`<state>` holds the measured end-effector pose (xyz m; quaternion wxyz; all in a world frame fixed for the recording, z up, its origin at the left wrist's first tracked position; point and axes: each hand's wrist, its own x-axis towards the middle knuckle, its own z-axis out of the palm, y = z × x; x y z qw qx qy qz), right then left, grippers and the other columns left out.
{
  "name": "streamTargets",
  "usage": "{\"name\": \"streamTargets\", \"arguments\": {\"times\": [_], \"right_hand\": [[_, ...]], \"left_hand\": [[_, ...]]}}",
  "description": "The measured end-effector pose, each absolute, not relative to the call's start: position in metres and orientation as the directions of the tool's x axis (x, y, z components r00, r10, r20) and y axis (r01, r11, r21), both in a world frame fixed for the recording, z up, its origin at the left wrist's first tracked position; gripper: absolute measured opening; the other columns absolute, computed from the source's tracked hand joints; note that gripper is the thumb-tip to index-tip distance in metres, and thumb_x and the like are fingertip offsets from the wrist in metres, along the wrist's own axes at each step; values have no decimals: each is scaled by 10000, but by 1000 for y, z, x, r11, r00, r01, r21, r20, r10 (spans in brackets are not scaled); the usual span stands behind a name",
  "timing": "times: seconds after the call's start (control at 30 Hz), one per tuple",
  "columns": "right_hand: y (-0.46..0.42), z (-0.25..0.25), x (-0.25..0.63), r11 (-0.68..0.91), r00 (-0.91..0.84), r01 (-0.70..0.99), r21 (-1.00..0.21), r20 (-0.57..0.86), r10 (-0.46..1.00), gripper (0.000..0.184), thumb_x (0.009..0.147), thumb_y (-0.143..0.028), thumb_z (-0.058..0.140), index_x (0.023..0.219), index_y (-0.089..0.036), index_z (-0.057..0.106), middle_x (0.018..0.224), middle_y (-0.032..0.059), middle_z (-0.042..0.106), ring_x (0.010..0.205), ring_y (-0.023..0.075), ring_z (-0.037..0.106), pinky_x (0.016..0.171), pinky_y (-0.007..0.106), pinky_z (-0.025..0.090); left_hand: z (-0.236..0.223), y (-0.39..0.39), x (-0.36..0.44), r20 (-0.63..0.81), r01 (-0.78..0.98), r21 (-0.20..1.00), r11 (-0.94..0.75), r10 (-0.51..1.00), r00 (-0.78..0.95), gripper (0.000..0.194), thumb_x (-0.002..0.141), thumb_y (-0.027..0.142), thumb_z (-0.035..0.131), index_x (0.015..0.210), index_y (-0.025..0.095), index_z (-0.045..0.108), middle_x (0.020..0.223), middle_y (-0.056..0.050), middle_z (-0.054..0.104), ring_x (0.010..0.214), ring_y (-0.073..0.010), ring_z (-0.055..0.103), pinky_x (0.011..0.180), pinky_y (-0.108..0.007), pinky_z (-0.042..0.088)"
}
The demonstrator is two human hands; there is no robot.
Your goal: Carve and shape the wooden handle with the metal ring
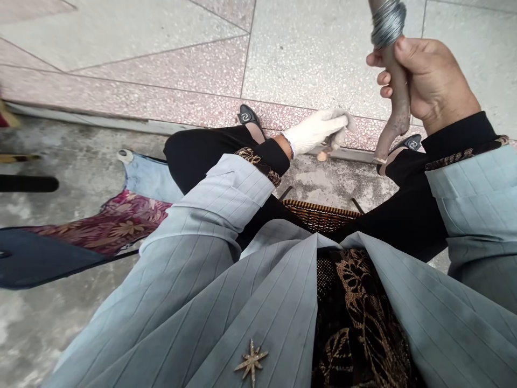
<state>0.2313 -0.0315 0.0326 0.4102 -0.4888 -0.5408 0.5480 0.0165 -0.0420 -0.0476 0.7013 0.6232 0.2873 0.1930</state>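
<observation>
Our bare right hand [436, 75] wraps around a crooked stick [399, 89], just below the wire [388, 22] wound on it, at upper right over the speckled tiles [311, 59]; our gloved left hand [317, 129], apart from the stick, hangs half-curled between our legs [205, 153], and we cannot tell whether it pinches anything

No word, number or brand name could be read; only emblems showed.
Just left of the upper centre of the frame, a dark shoe [251, 119] carried a pale emblem [245, 117] near its toe, a small curled figure that stood out against the black. At the upper right, a second shoe [407, 144] bore a similar emblem [413, 144], also pale and curled. Both marks were too small to tell whether they formed letters.
</observation>
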Motion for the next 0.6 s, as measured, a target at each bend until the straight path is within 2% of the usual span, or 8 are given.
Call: {"name": "streamTargets", "arguments": {"times": [0.1,0.2,0.27,0.33,0.37,0.43,0.5,0.6], "right_hand": [[-25,27,236,-148,-50,139,-979,-156,987,248,927,-416,584,969,-190,677,1197,129,660,751,171,560,703,346,502],[-24,25,235,-206,67,437,-876,-197,978,226,937,-349,565,923,-141,652,1011,158,679,657,153,523,732,404,517],[-24,26,233,-176,81,714,-678,-170,982,212,921,-326,587,933,-126,659,886,148,664,669,170,540,772,439,510],[-24,26,232,-60,-15,911,-407,-179,984,230,911,-326,600,992,-126,678,893,148,661,790,229,598,823,459,490],[-24,26,232,13,-85,958,-286,-240,967,243,907,-331,603,1009,-129,691,931,149,668,859,261,614,836,465,481],[-25,25,235,136,-184,982,-132,-491,851,242,887,-335,634,1009,-148,727,992,133,686,950,303,625,851,476,473],[-25,23,239,169,-215,976,-139,-747,628,221,842,-345,702,978,-180,760,1008,90,708,984,304,639,862,470,482],[-27,26,245,101,-352,936,-338,-870,345,290,783,-348,777,1036,-206,767,1028,34,728,1002,255,658,884,418,496]], "left_hand": [[-45,-41,18,-208,148,977,151,549,810,281,967,383,520,1005,131,637,662,-31,623,543,-104,606,533,-224,485],[-36,-40,14,-213,156,975,158,470,857,242,947,337,544,987,132,667,700,-52,644,575,-117,620,576,-252,495],[-30,-39,10,-192,129,978,165,460,867,233,947,317,533,986,136,675,709,-52,639,578,-116,605,612,-271,502],[-26,-38,6,-176,112,980,165,455,873,234,947,309,525,987,140,682,689,-45,618,568,-114,578,622,-279,496],[-25,-37,4,-178,120,981,156,443,879,234,943,308,528,982,142,688,675,-43,606,560,-112,562,606,-274,482],[-25,-34,3,-208,181,978,105,402,892,220,916,309,560,932,147,708,638,-36,582,528,-105,526,551,-254,440],[-27,-31,2,-257,268,963,21,361,896,201,876,312,599,852,155,722,610,-28,570,491,-95,500,509,-239,404],[-34,-27,1,-286,335,937,-98,338,897,171,824,306,633,798,169,732,639,-28,609,505,-96,534,523,-228,425]]}}
